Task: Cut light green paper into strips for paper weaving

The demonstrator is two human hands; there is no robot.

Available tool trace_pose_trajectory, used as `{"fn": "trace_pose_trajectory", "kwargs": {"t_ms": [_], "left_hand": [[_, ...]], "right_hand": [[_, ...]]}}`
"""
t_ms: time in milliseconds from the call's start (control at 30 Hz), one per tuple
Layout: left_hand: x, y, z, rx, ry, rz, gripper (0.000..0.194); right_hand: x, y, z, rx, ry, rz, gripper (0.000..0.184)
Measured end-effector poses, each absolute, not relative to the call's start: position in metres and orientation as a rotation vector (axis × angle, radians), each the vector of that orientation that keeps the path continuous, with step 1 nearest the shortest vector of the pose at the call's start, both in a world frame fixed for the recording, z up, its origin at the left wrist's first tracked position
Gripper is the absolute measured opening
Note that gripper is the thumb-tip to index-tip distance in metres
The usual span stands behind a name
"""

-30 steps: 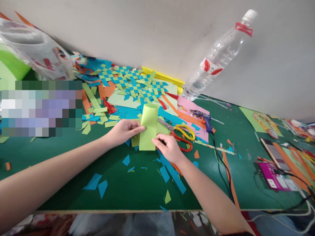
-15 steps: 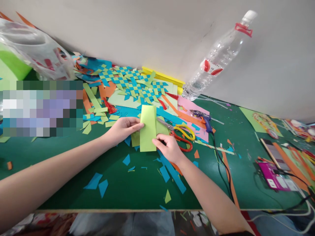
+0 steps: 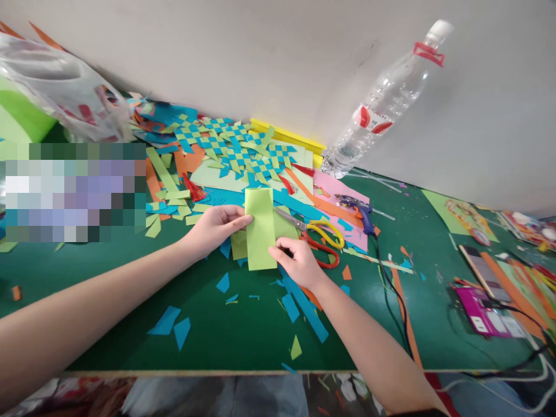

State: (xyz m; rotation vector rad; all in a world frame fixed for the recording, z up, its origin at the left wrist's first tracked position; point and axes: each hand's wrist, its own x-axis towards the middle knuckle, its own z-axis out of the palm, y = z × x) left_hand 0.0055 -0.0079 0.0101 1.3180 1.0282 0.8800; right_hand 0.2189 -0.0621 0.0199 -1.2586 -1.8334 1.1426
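A light green piece of paper [image 3: 260, 234], long and narrow, is held up above the table between both hands. My left hand [image 3: 221, 225] pinches its left edge near the middle, thumb in front. On the lower right edge, my right hand [image 3: 294, 258] grips it between thumb and fingers. Just right of the paper lies a pair of scissors [image 3: 319, 231] with one yellow and one red-orange handle, the tip close to the paper's edge. More green paper [image 3: 238, 248] lies underneath, partly hidden by the held piece.
Woven blue-and-green paper pieces [image 3: 234, 145] are heaped at the back. A plastic bottle [image 3: 386, 104] stands by the wall. Right of the scissors lie a glue gun [image 3: 362, 214] with a black cable, a phone [image 3: 484, 272] and a purple packet [image 3: 482, 313]. Blue scraps [image 3: 167, 320] litter the front.
The green paper's top has shifted slightly left and its bottom slightly right. Both hands keep their grip, the left one moving only a little left.
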Motion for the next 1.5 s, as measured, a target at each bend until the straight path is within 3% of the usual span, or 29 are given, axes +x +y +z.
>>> {"fn": "trace_pose_trajectory", "kwargs": {"t_ms": [300,900,1067,1400,1500], "left_hand": [[0.0069,-0.0067,0.0078,1.158,0.994,0.973,0.023],[0.0077,-0.0045,0.0074,1.196,1.108,1.186,0.030],[0.0070,-0.0041,0.0085,1.194,1.105,1.209,0.019],[0.0053,-0.0033,0.0046,1.213,1.130,1.259,0.020],[0.0055,-0.0036,0.0040,1.205,1.160,1.265,0.028]], "right_hand": [[0.2196,-0.0616,0.0185,-1.257,-1.850,1.154,0.034],[0.2200,-0.0623,0.0183,-1.252,-1.871,1.131,0.033],[0.2202,-0.0617,0.0180,-1.251,-1.875,1.131,0.033],[0.2206,-0.0614,0.0169,-1.248,-1.884,1.130,0.032],[0.2208,-0.0614,0.0172,-1.243,-1.883,1.133,0.032]]}}
